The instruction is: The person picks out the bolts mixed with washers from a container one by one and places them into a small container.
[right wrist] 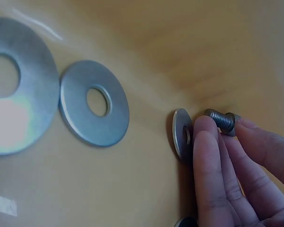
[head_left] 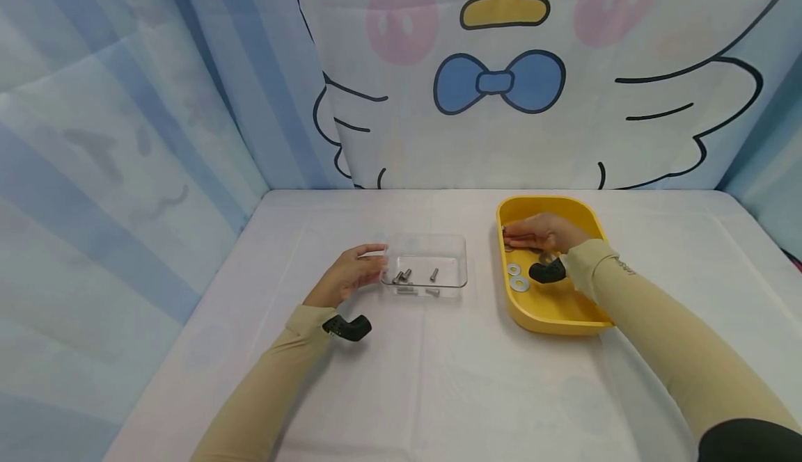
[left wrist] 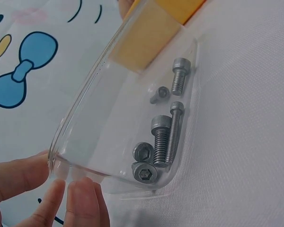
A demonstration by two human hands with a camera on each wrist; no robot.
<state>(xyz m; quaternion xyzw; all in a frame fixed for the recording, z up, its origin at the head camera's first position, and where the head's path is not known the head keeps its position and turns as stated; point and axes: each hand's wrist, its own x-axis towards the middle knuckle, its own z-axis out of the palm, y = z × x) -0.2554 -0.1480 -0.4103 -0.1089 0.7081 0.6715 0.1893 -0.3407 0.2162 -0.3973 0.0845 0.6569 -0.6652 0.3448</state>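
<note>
My left hand [head_left: 348,275] grips the left end of a clear plastic box [head_left: 454,257], its fingertips at the rim. Several socket head bolts [left wrist: 161,139] lie on the bottom of the box, most of them toward the end that the hand holds. Inside a yellow tray [head_left: 557,326], my right hand [head_left: 542,231] pinches a small bolt [right wrist: 221,119] between thumb and fingers. A tilted washer [right wrist: 181,135] stands right beside those fingertips. Two flat washers, one mid-sized [right wrist: 94,103] and one larger [right wrist: 38,61], lie on the tray floor.
The tray stands to the right of the box on a white-covered table [head_left: 401,371]. Behind the table hangs a cartoon-printed curtain [head_left: 495,149], and a blue and white cloth [head_left: 125,239] hangs on the left. A black wrist mount [head_left: 547,271] overlaps part of the tray.
</note>
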